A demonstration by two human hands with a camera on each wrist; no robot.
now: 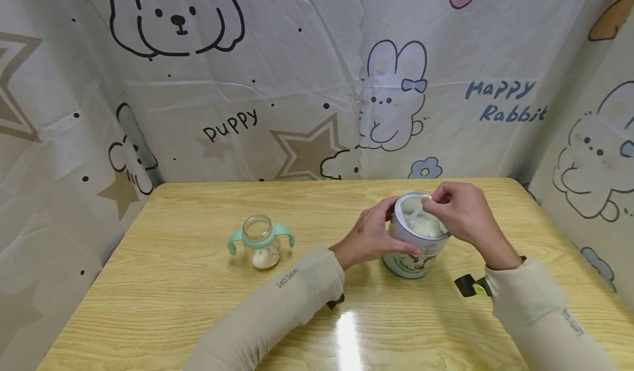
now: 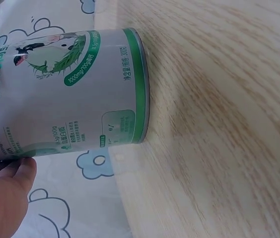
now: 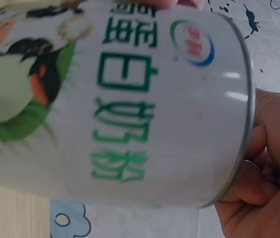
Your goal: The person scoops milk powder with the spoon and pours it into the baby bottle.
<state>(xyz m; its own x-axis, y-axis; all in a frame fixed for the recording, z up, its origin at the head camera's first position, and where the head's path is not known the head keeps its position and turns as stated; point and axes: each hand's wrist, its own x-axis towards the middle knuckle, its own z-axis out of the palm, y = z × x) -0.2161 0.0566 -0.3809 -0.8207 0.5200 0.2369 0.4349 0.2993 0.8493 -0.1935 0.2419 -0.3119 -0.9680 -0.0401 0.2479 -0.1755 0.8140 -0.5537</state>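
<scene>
A white and green milk powder can (image 1: 413,263) sits near the right side of the table, its top uncovered and pale powder (image 1: 428,227) inside. My left hand (image 1: 369,236) grips the can's left side, thumb across the front and fingers behind. Over the rim, my right hand (image 1: 463,211) pinches the end of a whitish scoop (image 1: 415,214), whose shaft reaches down into the can. The scoop's bowl cannot be made out. In the right wrist view, curled right-hand fingers (image 3: 254,183) show beside the can's rim; the scoop is hidden there.
To the left on the wooden table (image 1: 188,283) stands a clear baby bottle (image 1: 257,228) without a cap. It has mint-green handles (image 1: 283,230) and whitish powder at its bottom. A printed cloth (image 1: 307,57) hangs behind the table and along both sides.
</scene>
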